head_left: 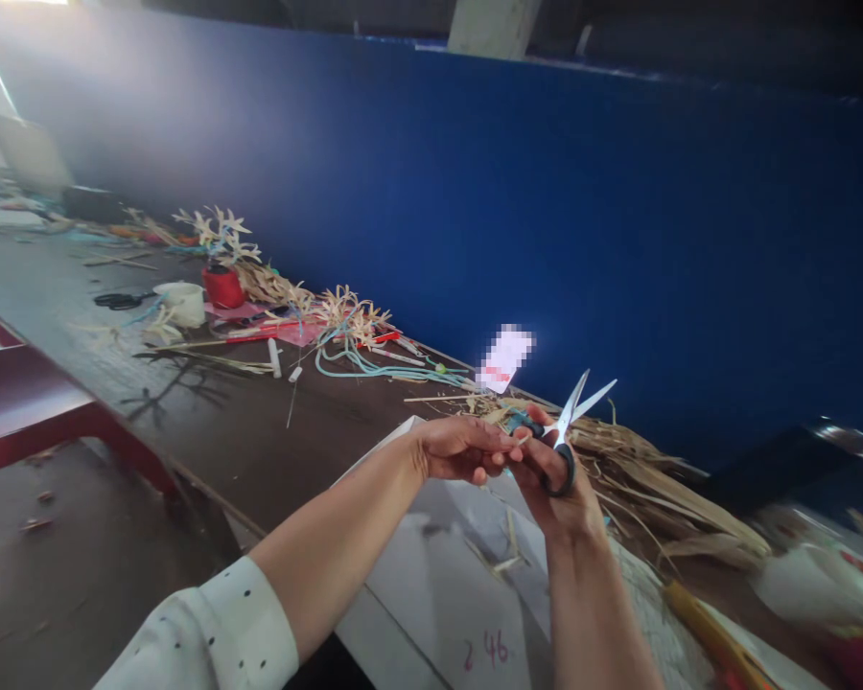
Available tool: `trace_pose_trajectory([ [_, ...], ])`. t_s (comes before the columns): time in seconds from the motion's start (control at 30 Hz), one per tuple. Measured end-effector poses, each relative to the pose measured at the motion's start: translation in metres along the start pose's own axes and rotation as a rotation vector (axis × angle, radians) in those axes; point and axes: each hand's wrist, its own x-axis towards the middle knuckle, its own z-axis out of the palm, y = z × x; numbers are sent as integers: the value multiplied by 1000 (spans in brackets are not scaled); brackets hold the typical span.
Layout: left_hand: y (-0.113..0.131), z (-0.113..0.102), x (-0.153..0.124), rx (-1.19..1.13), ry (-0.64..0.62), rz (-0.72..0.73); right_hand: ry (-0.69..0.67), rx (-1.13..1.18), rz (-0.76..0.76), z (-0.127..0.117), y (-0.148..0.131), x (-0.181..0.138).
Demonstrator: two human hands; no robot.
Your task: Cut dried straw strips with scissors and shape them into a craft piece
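Observation:
The scissors, with black handles and parted silver blades, are in my right hand; the handle loops sit round its fingers and the blades point up and away from me. My left hand reaches in from the left, its fingers pinched on a small pale strip of what looks like dried husk. Both hands' fingertips meet or nearly touch around this strip. Beneath the hands lies white paper with red handwritten marks and a few husk scraps on it.
Long dried husks lie right of my hands. Husk flowers, pale blue cords, a red pot and a white cup stand or lie along the table. A blue partition rises behind. A dark red stool is at left.

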Motion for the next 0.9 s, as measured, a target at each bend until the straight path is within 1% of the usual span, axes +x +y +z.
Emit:
trace_pose_trajectory([
  [0.07,0,0,0,38,17,5,-2,-10,3,-2,1,1],
  [0.17,-1,0,2,172,111,63,26,-45,0,-5,1,4],
  [0.33,-2,-6,11,340,413,211,121,-157,-62,-11,4,9],
  [0.37,-2,-8,13,366,446,240,140,-190,-83,-11,5,10],
  [0.47,-4,-11,16,491,476,315,179,-272,-137,-13,9,12],
  [0.57,-7,-12,18,604,483,349,199,-328,-149,-14,13,14],
  [0.73,-8,-12,20,659,577,361,231,-419,-186,-15,16,15],
  [0.9,-7,-8,20,701,659,398,229,-425,-200,-13,15,15],
])
